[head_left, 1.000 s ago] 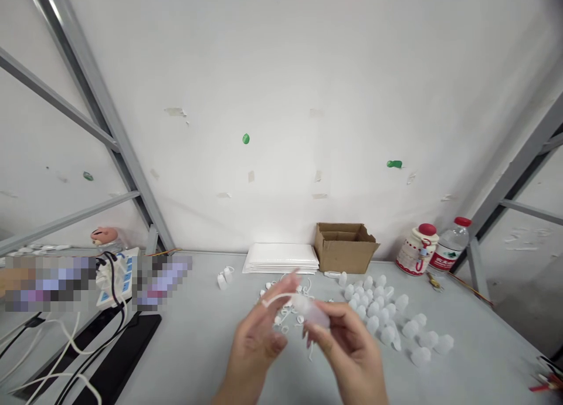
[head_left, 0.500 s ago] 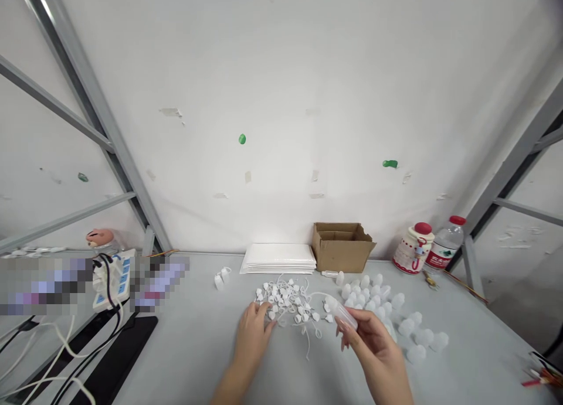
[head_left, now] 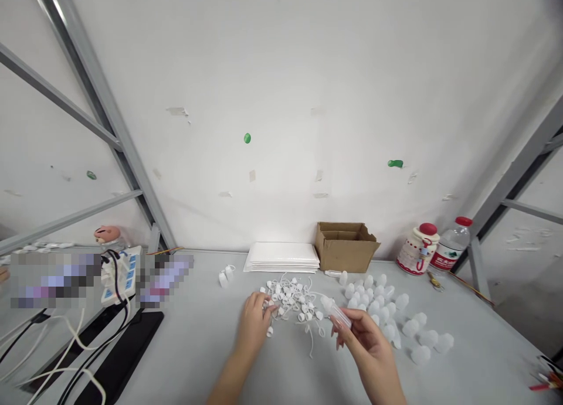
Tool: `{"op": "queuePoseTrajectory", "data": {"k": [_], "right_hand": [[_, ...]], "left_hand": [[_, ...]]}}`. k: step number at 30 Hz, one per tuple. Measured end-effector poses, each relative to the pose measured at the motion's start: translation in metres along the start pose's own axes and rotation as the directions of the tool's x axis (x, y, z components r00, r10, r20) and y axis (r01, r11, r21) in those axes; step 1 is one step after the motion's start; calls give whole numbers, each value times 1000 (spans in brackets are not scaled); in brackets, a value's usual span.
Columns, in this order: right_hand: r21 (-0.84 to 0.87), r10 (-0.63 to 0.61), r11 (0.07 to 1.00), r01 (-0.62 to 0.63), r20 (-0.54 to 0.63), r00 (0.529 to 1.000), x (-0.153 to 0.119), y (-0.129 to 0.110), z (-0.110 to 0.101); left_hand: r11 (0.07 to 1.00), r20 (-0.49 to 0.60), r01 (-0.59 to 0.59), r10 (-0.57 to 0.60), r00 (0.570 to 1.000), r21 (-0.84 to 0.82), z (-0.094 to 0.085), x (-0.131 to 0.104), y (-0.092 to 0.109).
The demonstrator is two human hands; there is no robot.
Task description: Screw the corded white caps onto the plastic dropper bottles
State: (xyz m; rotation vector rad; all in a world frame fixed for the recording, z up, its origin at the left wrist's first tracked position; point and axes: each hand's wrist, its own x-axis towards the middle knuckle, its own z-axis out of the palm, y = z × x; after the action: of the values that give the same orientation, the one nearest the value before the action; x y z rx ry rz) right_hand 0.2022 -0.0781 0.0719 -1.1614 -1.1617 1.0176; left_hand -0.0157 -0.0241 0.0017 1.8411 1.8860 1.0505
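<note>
My right hand (head_left: 365, 337) is closed around a small translucent plastic bottle (head_left: 341, 316), tilted with its narrower top toward the upper left. At the left edge of a loose pile of white caps with cords (head_left: 288, 296), my left hand (head_left: 255, 317) has its thumb and fingers drawn together on a white cap, mostly hidden by the fingers. A single cap (head_left: 270, 332) lies just below that thumb. Many frosted bottles (head_left: 373, 302) stand or lie to the right of the pile. Farther left are two small white pieces with a cord loop (head_left: 225, 276).
Behind the pile lie stacked white padded envelopes (head_left: 281, 257) beside an open cardboard box (head_left: 345, 249). A red-lidded jar (head_left: 417, 249) and a water bottle (head_left: 451, 244) stand at the back right. On the left are a power strip (head_left: 121, 276), cables and a black flat object (head_left: 127, 352).
The view has shifted slightly. My left hand's fingers have drawn in at the pile's edge, and a cap now shows below the thumb. My right hand still holds the bottle, moved slightly left.
</note>
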Motion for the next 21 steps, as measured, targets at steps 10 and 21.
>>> {"op": "queuePoseTrajectory", "data": {"k": [10,21], "right_hand": [[-41,-38,999,36,-50,998,2,17,17],[-313,-487,826,469,24,873,-11,20,38]], "left_hand": [[563,112,236,-245,963,-792,-21,-5,40],[413,216,273,-180,960,-869,-37,-18,89]]}}
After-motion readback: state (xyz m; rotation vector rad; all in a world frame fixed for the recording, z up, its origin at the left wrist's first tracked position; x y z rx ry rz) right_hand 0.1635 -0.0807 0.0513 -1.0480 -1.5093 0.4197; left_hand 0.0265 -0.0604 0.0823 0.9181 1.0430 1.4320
